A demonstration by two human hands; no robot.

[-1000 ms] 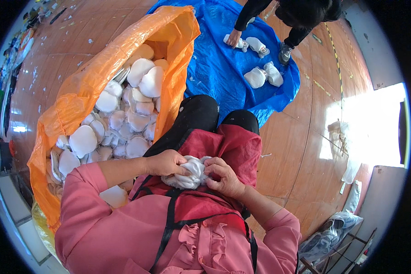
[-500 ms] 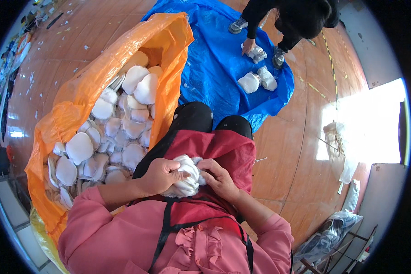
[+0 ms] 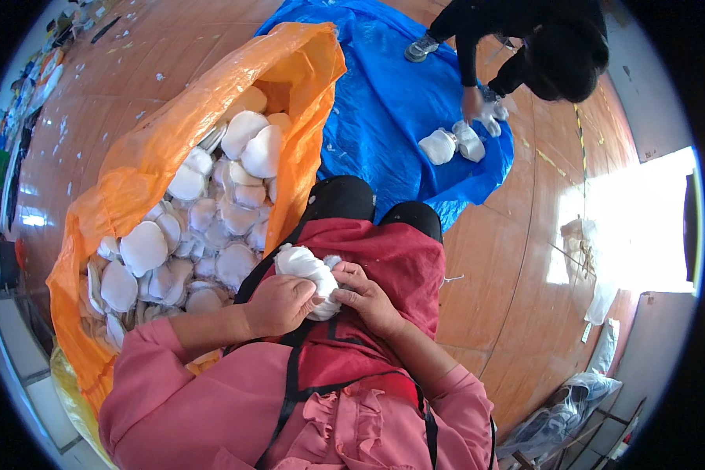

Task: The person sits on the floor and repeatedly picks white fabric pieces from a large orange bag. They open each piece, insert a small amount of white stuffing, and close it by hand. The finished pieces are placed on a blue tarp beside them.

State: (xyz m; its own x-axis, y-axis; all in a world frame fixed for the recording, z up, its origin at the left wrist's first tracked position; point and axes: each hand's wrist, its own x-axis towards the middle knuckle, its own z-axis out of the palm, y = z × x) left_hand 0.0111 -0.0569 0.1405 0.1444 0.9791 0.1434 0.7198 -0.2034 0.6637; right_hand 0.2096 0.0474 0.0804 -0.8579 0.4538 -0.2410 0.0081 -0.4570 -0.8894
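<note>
I'm seeing a bright orange sack [image 3: 172, 149] stuffed with plain white pads [image 3: 211, 227], a white bundle [image 3: 309, 270] on a dark red apron [image 3: 399, 258] with black straps, pink sleeves [image 3: 211, 392], a blue tarp [image 3: 392, 102], reddish-brown wood floor [image 3: 509, 258].

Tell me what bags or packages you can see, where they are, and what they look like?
Orange sack: on the floor at the person's left, big, open-mouthed, full of white round bundles.
Clear plastic bag: lower right on the floor, crumpled.
No labels, signs or screens are clear enough to make out.
</note>
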